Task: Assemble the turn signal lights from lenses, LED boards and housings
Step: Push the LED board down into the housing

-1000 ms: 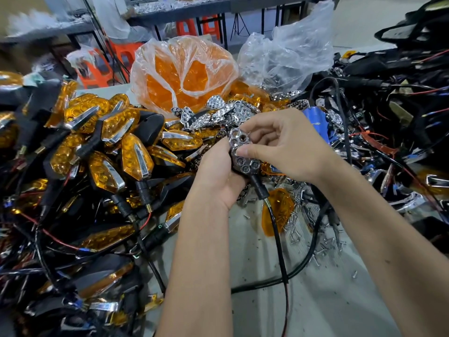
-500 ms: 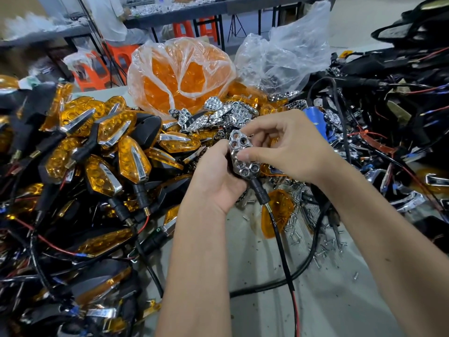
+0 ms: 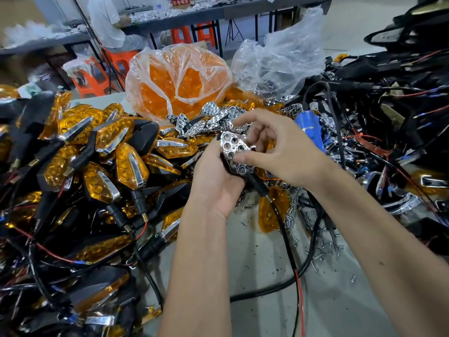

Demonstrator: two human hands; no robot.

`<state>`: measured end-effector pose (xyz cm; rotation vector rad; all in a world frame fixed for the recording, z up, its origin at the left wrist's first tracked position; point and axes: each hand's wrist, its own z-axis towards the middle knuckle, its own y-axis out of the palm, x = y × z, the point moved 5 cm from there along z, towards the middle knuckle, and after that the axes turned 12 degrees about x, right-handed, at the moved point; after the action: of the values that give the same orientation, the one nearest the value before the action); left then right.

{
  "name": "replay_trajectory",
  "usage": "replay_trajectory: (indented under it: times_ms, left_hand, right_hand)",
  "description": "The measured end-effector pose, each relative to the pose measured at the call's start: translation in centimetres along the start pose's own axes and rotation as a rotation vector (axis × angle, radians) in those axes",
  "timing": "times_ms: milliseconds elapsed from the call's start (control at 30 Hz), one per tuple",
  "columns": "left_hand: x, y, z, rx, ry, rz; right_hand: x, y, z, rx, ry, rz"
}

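My left hand [image 3: 213, 181] grips a black turn signal housing [image 3: 255, 182] from below, its stem and black-and-red wire [image 3: 289, 251] hanging toward me. A chrome honeycomb reflector [image 3: 234, 148] lies in the housing's open face. My right hand [image 3: 279, 149] reaches over it, thumb pressing on the reflector's near part and fingers curled over its far edge. A loose amber lens [image 3: 272, 210] lies on the table just below the hands.
Assembled amber-and-black signals [image 3: 102, 152] are heaped on the left. A plastic bag of orange lenses [image 3: 177, 83] stands behind, with loose chrome reflectors [image 3: 209, 120] in front of it. Black housings and wires [image 3: 388, 113] pile up on the right. Small screws [image 3: 323, 246] litter the grey table [image 3: 255, 300].
My right hand's fingers have shifted over the reflector, with the thumb now lower on it. The housing has tilted slightly in my left hand.
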<state>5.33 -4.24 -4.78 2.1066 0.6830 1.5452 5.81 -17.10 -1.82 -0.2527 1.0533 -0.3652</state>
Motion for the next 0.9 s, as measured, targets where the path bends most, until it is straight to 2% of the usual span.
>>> replay_trajectory:
  times_ms: [133, 300, 400, 700, 833, 900]
  left_hand:
    - [0.7, 0.3, -0.2, -0.004, 0.080, -0.101]
    - [1.0, 0.4, -0.7, -0.017, 0.185, 0.015]
    - [1.4, 0.7, -1.2, -0.013, 0.218, -0.013]
    - [1.8, 0.9, -2.1, -0.195, 0.169, -0.184]
    - [2.2, 1.1, -1.9, -0.254, 0.208, -0.129]
    - [2.3, 1.0, -1.6, -0.228, 0.270, -0.042]
  right_hand:
    - [1.0, 0.4, -0.3, 0.026, 0.172, 0.060]
    - [1.9, 1.6, -0.9, -0.096, 0.420, 0.258]
    - [1.4, 1.9, -0.9, -0.185, 0.352, 0.283]
    - [0.4, 1.7, -0.8, -0.139, 0.345, 0.457]
    - [0.4, 1.6, -0.7, -0.107, 0.355, 0.471]
    - [0.6, 1.5, -0.7, -0.079, 0.361, 0.459]
